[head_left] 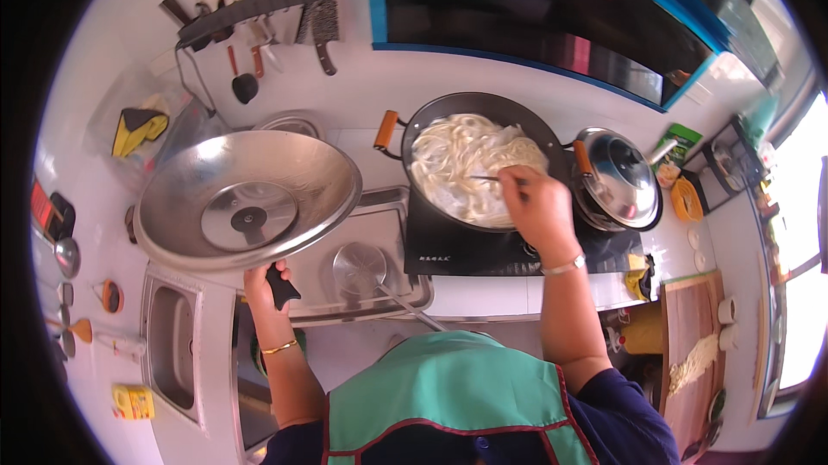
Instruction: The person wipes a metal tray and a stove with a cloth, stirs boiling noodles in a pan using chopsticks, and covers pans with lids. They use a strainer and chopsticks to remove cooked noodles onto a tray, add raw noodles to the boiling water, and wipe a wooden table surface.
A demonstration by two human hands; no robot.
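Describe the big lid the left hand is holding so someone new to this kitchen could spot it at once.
Start at the black wok of white noodles on the dark cooktop. Left of it, the left hand holds up a wide domed steel lid by a black handle. It is far larger than the glass lid.

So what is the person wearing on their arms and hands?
Both hands are bare, with no gloves. The left hand has a thin gold-coloured bangle on its wrist. The right hand has a silvery bracelet on its wrist. The forearms are uncovered; dark navy short sleeves start near the upper arms, under a green apron with dark red trim.
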